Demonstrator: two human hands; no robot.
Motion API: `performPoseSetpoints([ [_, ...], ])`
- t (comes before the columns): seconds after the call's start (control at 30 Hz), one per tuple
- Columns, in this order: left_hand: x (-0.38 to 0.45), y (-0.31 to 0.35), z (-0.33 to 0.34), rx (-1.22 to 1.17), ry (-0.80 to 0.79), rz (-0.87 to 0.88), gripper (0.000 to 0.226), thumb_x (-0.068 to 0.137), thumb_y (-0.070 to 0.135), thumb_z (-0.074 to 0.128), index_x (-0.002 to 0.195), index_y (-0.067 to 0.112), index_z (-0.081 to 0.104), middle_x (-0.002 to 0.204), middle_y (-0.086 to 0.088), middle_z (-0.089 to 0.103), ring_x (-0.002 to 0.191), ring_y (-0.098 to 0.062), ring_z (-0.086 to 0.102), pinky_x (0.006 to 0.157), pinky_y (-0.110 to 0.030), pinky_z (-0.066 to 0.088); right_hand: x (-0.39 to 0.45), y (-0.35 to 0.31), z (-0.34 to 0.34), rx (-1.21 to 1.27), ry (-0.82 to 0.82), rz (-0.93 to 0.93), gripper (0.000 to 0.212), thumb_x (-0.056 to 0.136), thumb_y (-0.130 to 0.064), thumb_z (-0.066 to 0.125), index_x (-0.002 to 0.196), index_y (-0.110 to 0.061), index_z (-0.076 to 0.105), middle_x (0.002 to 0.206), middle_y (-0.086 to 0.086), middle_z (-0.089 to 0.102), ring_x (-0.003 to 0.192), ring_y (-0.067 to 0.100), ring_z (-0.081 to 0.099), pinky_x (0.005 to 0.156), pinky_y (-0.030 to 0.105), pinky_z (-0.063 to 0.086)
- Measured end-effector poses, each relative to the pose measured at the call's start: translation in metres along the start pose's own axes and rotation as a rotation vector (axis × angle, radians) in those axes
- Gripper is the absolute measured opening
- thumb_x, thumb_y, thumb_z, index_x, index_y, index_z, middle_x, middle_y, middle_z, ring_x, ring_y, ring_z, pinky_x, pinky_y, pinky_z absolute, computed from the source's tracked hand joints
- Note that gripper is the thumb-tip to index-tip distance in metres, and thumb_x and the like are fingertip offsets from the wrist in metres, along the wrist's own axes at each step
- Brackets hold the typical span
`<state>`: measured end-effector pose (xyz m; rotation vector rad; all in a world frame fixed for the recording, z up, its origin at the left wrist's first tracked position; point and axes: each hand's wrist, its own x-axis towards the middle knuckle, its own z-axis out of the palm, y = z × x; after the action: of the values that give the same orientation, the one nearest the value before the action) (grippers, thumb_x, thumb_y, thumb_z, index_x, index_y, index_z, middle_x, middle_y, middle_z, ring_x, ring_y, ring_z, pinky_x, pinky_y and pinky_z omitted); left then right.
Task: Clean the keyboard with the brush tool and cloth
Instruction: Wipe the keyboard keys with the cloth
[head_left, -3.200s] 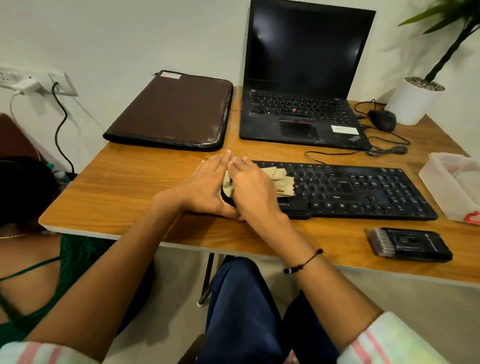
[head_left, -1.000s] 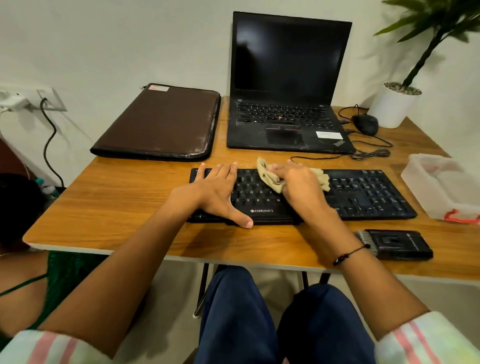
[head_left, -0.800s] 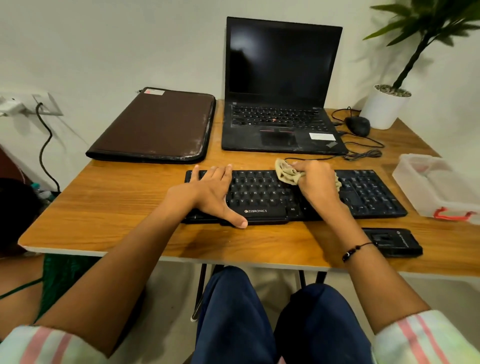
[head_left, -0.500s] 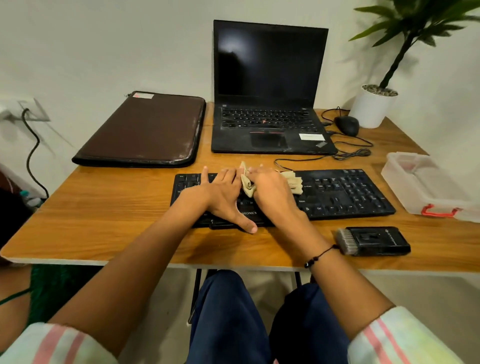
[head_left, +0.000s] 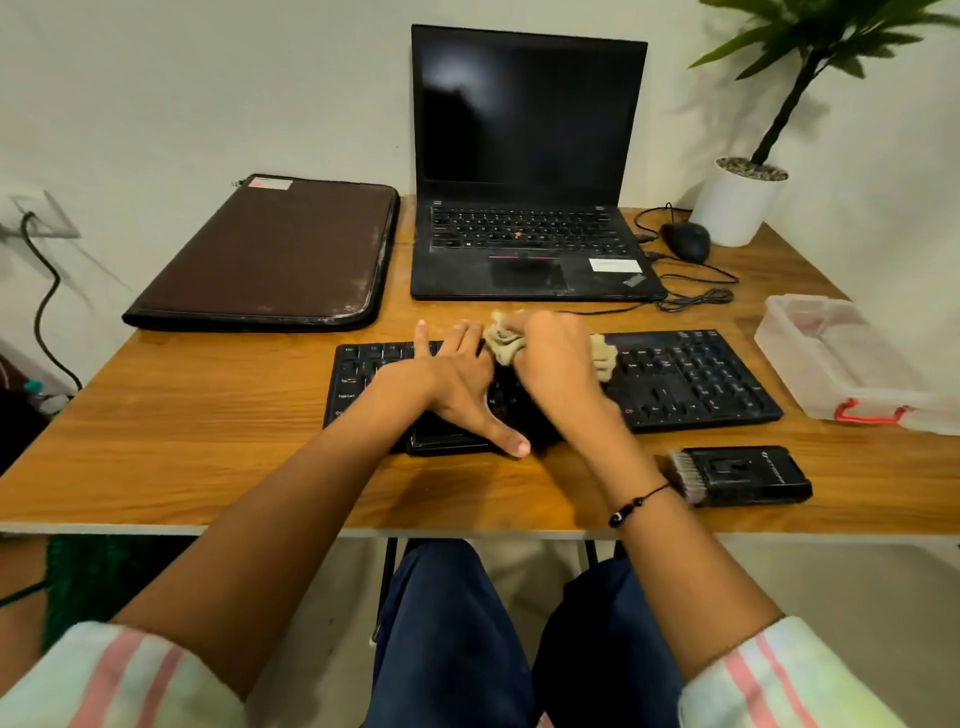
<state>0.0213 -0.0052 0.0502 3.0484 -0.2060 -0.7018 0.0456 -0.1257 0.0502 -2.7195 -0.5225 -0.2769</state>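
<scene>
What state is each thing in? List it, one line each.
laptop: lid open, screen dark
brown sleeve: closed, lying flat
cloth: crumpled, gripped by right hand
keyboard: flat, under left hand
brush tool: lying untouched
plastic box: no lid on it

The keyboard (head_left: 691, 382) lies across the middle of the desk (head_left: 197, 415). Behind it stands an open laptop (head_left: 524, 171), with a closed laptop sleeve (head_left: 270, 254) to the laptop's left. To the laptop's right sit a mouse (head_left: 685, 241) and a potted plant (head_left: 740, 200). A plastic box (head_left: 836, 358) rests right of the keyboard, and the brush tool (head_left: 743, 475) lies just in front of the keyboard's right end.
</scene>
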Motion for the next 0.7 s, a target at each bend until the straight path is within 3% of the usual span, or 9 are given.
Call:
performPoseSetpoints([
  [0.1,0.003,0.004,0.003,-0.012,0.034,0.017,0.134,0.057,0.082,0.061,0.152,0.013,-0.003,0.159,-0.008,-0.012,0.145,-0.026,-0.016,0.109,-0.063,-0.016,-0.012,-0.004,0.011,-0.079,-0.065,-0.064,0.04,0.091,-0.001,0.043,0.126,-0.012,0.059,0.115,0.015,0.061,0.105,0.032,0.057,0.081,0.036,0.045],
  [0.23,0.002,0.003,0.001,0.002,0.045,0.009,0.141,0.058,0.082,0.06,0.148,0.008,-0.02,0.158,-0.009,-0.011,0.145,-0.029,-0.013,0.11,-0.063,-0.012,-0.014,0.043,-0.008,-0.16,-0.044,0.144,0.035,0.094,-0.001,0.044,0.124,-0.012,0.059,0.112,0.017,0.062,0.102,0.031,0.058,0.082,0.038,0.047],
  [0.37,0.003,0.007,0.001,0.005,0.039,0.011,0.14,0.059,0.082,0.06,0.147,0.01,-0.022,0.158,-0.011,-0.011,0.145,-0.033,-0.012,0.11,-0.064,-0.01,-0.009,0.051,-0.028,-0.109,-0.047,0.294,0.036,0.094,-0.001,0.045,0.125,-0.013,0.061,0.113,0.018,0.062,0.104,0.035,0.056,0.083,0.039,0.045],
  [0.5,0.004,0.007,0.001,-0.008,0.044,-0.003,0.137,0.061,0.077,0.064,0.148,0.014,-0.021,0.158,-0.01,-0.011,0.145,-0.032,-0.013,0.11,-0.063,-0.01,-0.036,0.005,-0.017,-0.006,-0.072,0.086,0.041,0.09,0.003,0.047,0.126,-0.012,0.059,0.122,0.013,0.062,0.113,0.03,0.056,0.096,0.038,0.043],
  [0.6,0.003,0.004,0.002,-0.01,0.052,0.008,0.133,0.065,0.072,0.065,0.148,0.013,-0.02,0.158,-0.01,-0.011,0.145,-0.03,-0.012,0.111,-0.062,-0.009,-0.066,-0.014,-0.006,-0.109,-0.158,-0.119,0.048,0.089,-0.004,0.052,0.137,-0.01,0.045,0.145,0.008,0.043,0.135,0.026,0.035,0.11,0.037,0.023],
  [0.63,0.003,0.003,0.004,-0.01,0.058,0.006,0.134,0.064,0.074,0.064,0.148,0.013,-0.02,0.158,-0.009,-0.01,0.145,-0.03,-0.011,0.111,-0.062,-0.009,-0.068,-0.008,-0.009,-0.127,-0.164,-0.136,0.05,0.089,-0.004,0.052,0.138,-0.01,0.044,0.147,0.007,0.041,0.137,0.025,0.032,0.112,0.036,0.018],
  [0.7,0.001,0.003,0.005,-0.012,0.062,0.0,0.137,0.06,0.079,0.062,0.148,0.013,-0.019,0.158,-0.008,-0.01,0.145,-0.029,-0.011,0.111,-0.062,-0.009,-0.065,0.012,-0.014,-0.146,-0.134,-0.112,0.046,0.089,0.0,0.049,0.134,-0.012,0.05,0.14,0.008,0.049,0.131,0.026,0.04,0.11,0.035,0.022],
])
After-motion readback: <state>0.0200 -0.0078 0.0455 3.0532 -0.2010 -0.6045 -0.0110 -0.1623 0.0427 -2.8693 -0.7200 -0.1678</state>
